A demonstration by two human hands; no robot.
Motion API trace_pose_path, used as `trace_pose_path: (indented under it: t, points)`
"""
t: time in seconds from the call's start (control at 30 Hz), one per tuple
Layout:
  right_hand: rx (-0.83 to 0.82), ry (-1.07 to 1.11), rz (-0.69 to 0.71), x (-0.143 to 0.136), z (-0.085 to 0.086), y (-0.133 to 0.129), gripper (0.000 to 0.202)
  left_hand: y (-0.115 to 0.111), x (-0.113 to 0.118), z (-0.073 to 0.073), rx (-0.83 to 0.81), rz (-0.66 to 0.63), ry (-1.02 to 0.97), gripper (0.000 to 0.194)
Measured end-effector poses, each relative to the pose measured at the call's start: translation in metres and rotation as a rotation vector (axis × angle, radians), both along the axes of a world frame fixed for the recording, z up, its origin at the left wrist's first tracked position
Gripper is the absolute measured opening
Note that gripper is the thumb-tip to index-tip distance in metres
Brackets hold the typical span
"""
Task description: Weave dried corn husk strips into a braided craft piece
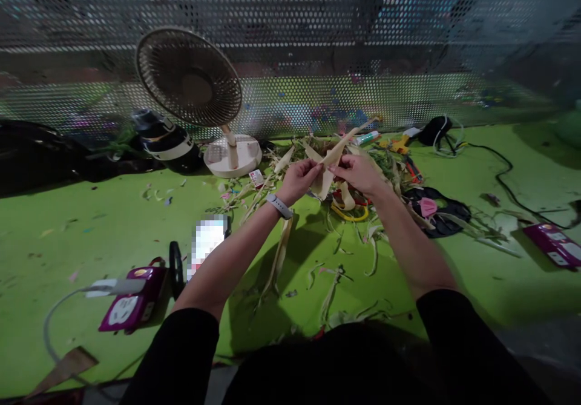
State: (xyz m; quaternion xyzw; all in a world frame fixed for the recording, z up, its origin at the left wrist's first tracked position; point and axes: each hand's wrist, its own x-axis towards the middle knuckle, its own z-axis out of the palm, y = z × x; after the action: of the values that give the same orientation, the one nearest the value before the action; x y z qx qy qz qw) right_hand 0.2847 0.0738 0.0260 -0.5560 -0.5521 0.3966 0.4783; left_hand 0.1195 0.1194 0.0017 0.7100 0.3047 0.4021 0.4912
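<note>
We have both bare hands raised over the bright green tabletop [499,278], working on a star-like piece of crossed, pale tan, leaf-like strips [336,152] in front of the chest. The left hand [298,179] pinches it near its middle between thumb and fingertips; the right hand [362,174] takes it just beside, also in a narrow thumb-and-finger grip. One long point of the piece sticks out toward the upper right.

The strips look thin and perhaps dry, so we judge that a hard pull between the two grips could split them, and a loosened pinch could let the crossing slide apart. Below lies a tangled heap of green and tan plant scraps [394,172], where a dropped strip would be hard to pick out. A yellow curved loop handle [351,216] beneath the hands might snag a hanging end. The round white desk fan [193,78] could blow light pieces about if it runs; we cannot tell whether its blades turn.
</note>
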Motion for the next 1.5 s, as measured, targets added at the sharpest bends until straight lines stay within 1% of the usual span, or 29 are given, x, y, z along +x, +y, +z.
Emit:
trace_pose_path:
  t: [0.1, 0.17, 0.33, 0.47, 0.6, 0.7, 0.87, 0.97, 1.1, 1.2, 1.27, 1.33, 1.4, 1.43, 1.47, 1.5]
  points:
    - [-0.009, -0.055, 0.012, 0.001, 0.002, -0.002, 0.03, 0.001, 0.0, -0.003, 0.046, 0.042, 0.003, 0.029]
    - [0.004, -0.143, 0.008, 0.001, 0.003, -0.003, 0.025, 0.0, 0.0, -0.004, 0.07, 0.036, 0.031, 0.026]
    - [0.038, -0.468, 0.006, 0.001, 0.003, -0.005, 0.012, -0.001, -0.004, 0.0, 0.181, -0.022, 0.262, 0.021]
    - [0.064, -0.738, -0.001, -0.001, 0.004, -0.007, 0.012, -0.003, -0.005, 0.004, 0.316, -0.04, 0.382, 0.02]
    - [0.076, -0.892, -0.021, -0.003, 0.006, -0.009, 0.016, -0.005, -0.005, 0.006, 0.415, -0.053, 0.472, 0.017]
    - [0.081, -0.902, -0.036, -0.003, 0.008, -0.011, 0.016, -0.003, -0.005, 0.005, 0.441, -0.063, 0.479, 0.014]
    - [0.074, -0.632, -0.003, -0.004, 0.014, -0.012, 0.012, 0.0, -0.005, 0.002, 0.406, -0.054, 0.429, 0.014]
    - [0.072, -0.583, 0.018, -0.004, 0.016, -0.014, 0.012, 0.0, -0.006, 0.002, 0.394, -0.052, 0.422, 0.015]
    - [0.088, -0.74, -0.011, -0.003, 0.017, -0.015, 0.014, -0.001, -0.007, 0.004, 0.418, -0.058, 0.451, 0.013]
    - [0.082, -0.9, -0.035, -0.006, 0.015, -0.015, 0.015, -0.003, -0.005, 0.007, 0.507, -0.018, 0.575, 0.01]
    - [0.095, -0.995, -0.06, -0.01, 0.011, -0.014, 0.017, -0.006, -0.001, 0.009, 0.563, 0.011, 0.678, 0.008]
    - [0.093, -1.06, -0.091, -0.011, 0.005, -0.012, 0.02, -0.012, 0.003, 0.012, 0.589, 0.021, 0.74, 0.01]
    - [0.052, -1.082, -0.125, -0.007, -0.002, -0.007, 0.019, -0.021, 0.006, 0.02, 0.6, 0.003, 0.733, 0.012]
    - [0.026, -1.08, -0.14, -0.002, -0.005, -0.004, 0.018, -0.027, 0.005, 0.027, 0.606, -0.01, 0.702, 0.012]
    - [0.004, -1.076, -0.168, 0.006, -0.008, -0.001, 0.017, -0.033, 0.003, 0.036, 0.612, -0.024, 0.627, 0.012]
    - [-0.012, -1.073, -0.205, 0.015, -0.011, 0.002, 0.018, -0.039, -0.001, 0.048, 0.608, -0.039, 0.493, 0.013]
